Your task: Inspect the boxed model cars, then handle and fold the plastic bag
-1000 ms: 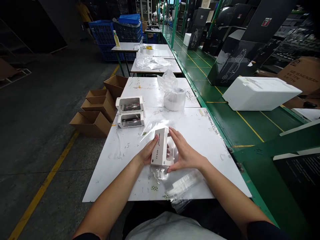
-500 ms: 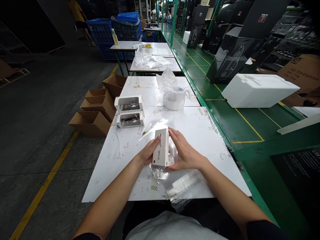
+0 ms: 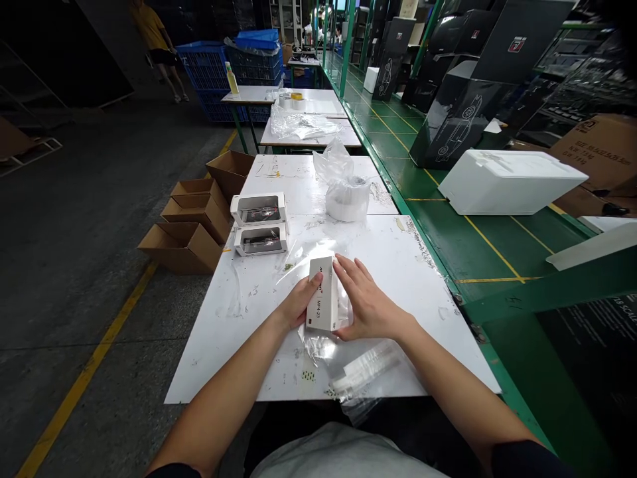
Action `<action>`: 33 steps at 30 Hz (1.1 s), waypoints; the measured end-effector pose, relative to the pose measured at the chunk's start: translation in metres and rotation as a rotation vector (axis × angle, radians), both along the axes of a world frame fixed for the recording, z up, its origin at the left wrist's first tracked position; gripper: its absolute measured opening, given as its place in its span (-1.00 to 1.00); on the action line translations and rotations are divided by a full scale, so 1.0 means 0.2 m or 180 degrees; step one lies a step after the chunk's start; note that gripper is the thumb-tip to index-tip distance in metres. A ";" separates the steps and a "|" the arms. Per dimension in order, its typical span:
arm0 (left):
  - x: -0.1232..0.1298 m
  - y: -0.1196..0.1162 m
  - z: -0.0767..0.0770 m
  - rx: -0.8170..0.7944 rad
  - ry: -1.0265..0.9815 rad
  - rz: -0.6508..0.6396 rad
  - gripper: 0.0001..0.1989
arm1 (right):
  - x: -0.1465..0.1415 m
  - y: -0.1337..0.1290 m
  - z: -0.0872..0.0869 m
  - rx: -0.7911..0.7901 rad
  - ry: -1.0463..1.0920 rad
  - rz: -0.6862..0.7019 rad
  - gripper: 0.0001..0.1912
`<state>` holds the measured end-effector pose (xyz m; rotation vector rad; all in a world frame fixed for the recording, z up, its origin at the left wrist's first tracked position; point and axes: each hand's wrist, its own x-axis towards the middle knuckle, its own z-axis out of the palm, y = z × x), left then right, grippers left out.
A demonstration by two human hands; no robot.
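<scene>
White box (image 3: pixel 323 309): in both hands, above the near part of the table (image 3: pixel 413 285), its "MP4-23" face turned up; whether its underside touches the table, I can't tell.
Left hand (image 3: pixel 300 300): gripping the white box along its left side, thumb laid over part of the printed lettering.
Right hand (image 3: pixel 369 304): closed around the white box's right side, fingers at the far corner, thumb at the near one.
Clear plastic (image 3: pixel 363 372): on the table, on the near side of the white box, reaching over the table edge.
Window boxes (image 3: pixel 262 240): two, beyond the white box and to its left, one just behind the other, a model car showing in each.
Plastic roll (image 3: pixel 347 201): on the white surface beyond the white box, slightly right, loose film standing up behind it.
Cartons (image 3: pixel 182 247): open, brown, left of the white box, off the table's side.
Foam block (image 3: pixel 512 182): far right of the white box, over the green floor.
Person (image 3: pixel 153 40): well beyond the white box, to the left, yellow top, near blue crates (image 3: pixel 205 73).
</scene>
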<state>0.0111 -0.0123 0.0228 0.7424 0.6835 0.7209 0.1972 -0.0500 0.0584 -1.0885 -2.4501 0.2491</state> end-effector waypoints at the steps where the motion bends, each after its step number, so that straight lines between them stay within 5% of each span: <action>1: -0.01 0.00 0.00 -0.0002 -0.0063 0.0074 -0.43 | -0.01 0.00 0.00 -0.0043 0.0067 -0.0024 0.31; 12: -0.05 0.02 0.01 -0.0266 -0.1050 0.0927 -0.45 | -0.03 0.00 -0.10 -0.1165 0.1895 -0.0754 0.25; 15: -0.07 0.03 0.00 -0.0346 -0.1159 0.1090 -0.48 | -0.02 0.02 -0.12 -0.1475 0.2370 -0.0983 0.07; 19: -0.07 0.04 0.00 -0.0397 -0.1327 0.1131 -0.48 | 0.00 0.04 -0.11 -0.2173 0.2705 -0.0704 -0.23; 26: -0.07 0.02 -0.01 -0.0466 -0.1229 0.0616 -0.40 | 0.00 0.03 -0.11 -0.1844 0.2392 -0.0422 0.05; 33: -0.07 0.04 0.00 -0.0164 -0.1170 0.1208 -0.36 | -0.02 0.06 -0.14 -0.2155 0.3167 -0.1131 -0.40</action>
